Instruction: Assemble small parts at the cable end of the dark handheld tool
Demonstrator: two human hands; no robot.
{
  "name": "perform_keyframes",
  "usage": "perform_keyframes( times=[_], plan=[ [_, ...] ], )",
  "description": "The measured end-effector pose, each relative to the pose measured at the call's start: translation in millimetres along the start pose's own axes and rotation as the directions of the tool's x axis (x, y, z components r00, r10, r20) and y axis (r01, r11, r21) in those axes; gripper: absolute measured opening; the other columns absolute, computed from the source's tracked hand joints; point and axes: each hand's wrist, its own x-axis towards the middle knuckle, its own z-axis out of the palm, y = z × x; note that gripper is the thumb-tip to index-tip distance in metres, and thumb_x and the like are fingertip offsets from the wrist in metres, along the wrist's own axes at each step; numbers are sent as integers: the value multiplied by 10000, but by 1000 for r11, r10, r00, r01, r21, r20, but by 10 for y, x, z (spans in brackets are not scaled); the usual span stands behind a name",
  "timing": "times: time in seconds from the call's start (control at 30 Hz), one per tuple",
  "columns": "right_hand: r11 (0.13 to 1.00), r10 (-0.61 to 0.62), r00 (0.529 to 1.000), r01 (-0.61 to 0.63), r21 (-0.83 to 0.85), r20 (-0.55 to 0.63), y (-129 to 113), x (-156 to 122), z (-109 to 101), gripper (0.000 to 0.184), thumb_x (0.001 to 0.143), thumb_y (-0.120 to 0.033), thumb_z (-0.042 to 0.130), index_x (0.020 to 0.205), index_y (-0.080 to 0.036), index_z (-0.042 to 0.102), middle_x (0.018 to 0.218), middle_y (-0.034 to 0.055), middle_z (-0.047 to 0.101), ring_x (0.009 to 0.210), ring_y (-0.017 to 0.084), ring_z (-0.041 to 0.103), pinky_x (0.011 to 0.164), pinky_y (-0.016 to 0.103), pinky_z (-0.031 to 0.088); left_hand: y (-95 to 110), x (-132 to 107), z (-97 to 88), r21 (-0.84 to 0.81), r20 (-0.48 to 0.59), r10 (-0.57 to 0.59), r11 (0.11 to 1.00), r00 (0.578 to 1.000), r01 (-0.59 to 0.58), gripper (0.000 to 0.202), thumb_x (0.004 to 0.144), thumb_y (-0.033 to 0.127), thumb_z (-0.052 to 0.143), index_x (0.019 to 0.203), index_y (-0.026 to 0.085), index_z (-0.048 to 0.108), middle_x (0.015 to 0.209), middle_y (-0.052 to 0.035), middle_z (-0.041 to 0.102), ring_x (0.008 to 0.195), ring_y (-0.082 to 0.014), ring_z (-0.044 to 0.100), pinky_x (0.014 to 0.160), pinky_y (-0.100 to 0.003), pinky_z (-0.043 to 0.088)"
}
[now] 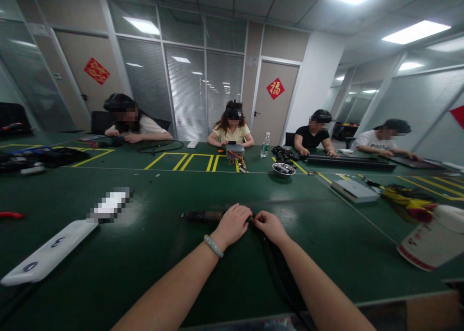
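Observation:
My left hand rests on the green table with its fingers curled over a dark, cylindrical tool that sticks out to the left. A pale bead bracelet circles that wrist. My right hand sits just beside it, fingers pinched together on a small dark part at the point where the two hands meet. A black cable runs from there toward me, along my right forearm.
A long white panel lies front left, red pliers at the left edge. A paper cup lies on its side at right, by yellow cables and a grey box. A metal bowl stands mid-table. Several people sit along the far side.

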Motion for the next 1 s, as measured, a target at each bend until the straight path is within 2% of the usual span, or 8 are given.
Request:
perform_keyframes(
  times=[0.1, 0.27, 0.5, 0.7, 1.0],
  plan=[
    [1000, 6, 1000, -6, -12, -9, 2, -7, 9, 195, 806, -372, 586, 816, -191, 658, 760, 0, 683, 705, 145, 607, 650, 230, 419, -42, -75, 5, 16, -24, -32, 999, 999, 32, 289, 835, 159, 565, 1120, 202, 546, 1223, -55, 568, 1207, -189, 476, 1124, -430, 247],
    [1000, 6, 1000, -6, -17, -6, -22, -21, 5, 213, 808, -395, 580, 814, -198, 659, 757, -8, 683, 709, 144, 615, 671, 236, 428, -79, -166, -15, 30, -21, -67, 997, 998, 67, 367, 849, 152, 531, 1207, 232, 540, 1266, -59, 551, 1224, -194, 468, 1115, -449, 261],
    [1000, -4, 1000, 4, -11, 2, -68, -44, -15, 245, 803, -425, 564, 831, -197, 648, 778, 1, 689, 731, 165, 624, 681, 257, 432, -4, -160, -27, 68, 3, -75, 995, 997, 75, 364, 883, 159, 490, 1228, 256, 553, 1297, -65, 527, 1227, -213, 453, 1097, -467, 265],
    [1000, -17, 1000, 17, -11, 14, -97, -37, -24, 260, 813, -446, 554, 817, -204, 649, 748, 2, 687, 704, 176, 620, 640, 266, 414, -12, -177, -2, 96, 18, -99, 991, 995, 97, 383, 893, 175, 486, 1253, 296, 540, 1304, -59, 507, 1200, -231, 455, 1035, -444, 330],
    [1000, 20, 999, -21, -22, -31, -42, 0, 42, 307, 803, -499, 548, 778, -211, 650, 717, 9, 682, 672, 178, 623, 617, 263, 409, -11, -168, -24, 120, 55, -106, 988, 993, 99, 400, 913, 204, 465, 1291, 325, 520, 1332, -50, 492, 1212, -234, 432, 1026, -421, 323]
  ],
)
